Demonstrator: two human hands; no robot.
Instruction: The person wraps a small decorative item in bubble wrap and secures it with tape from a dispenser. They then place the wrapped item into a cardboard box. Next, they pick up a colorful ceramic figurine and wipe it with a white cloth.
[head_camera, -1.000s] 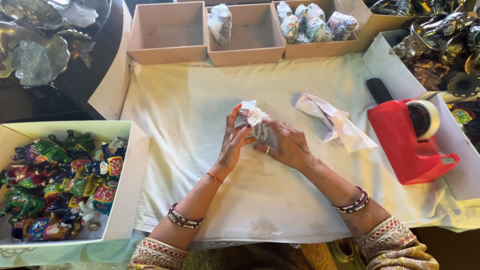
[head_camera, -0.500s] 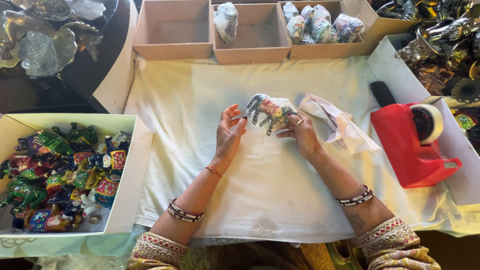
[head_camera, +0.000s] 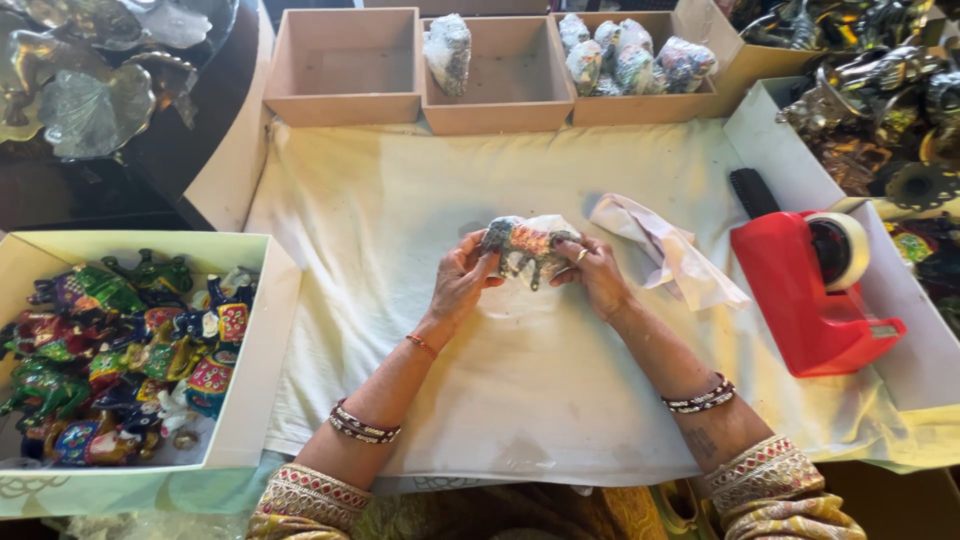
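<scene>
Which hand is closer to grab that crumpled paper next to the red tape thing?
Probably the right hand. It holds the little elephant figurine with the left hand, but the crumpled paper lies just beside the right hand, before the red tape dispenser.

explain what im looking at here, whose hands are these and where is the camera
There is no machine here: a person works with bare hands, and the camera sits on their head, looking down. The left hand and right hand together hold a small painted elephant figurine against clear wrapping, above a white cloth spread over the table. To the left, a white box holds many colourful figurines. To the right stands a red tape dispenser. At the top are wooden trays, some with wrapped figurines.
</scene>
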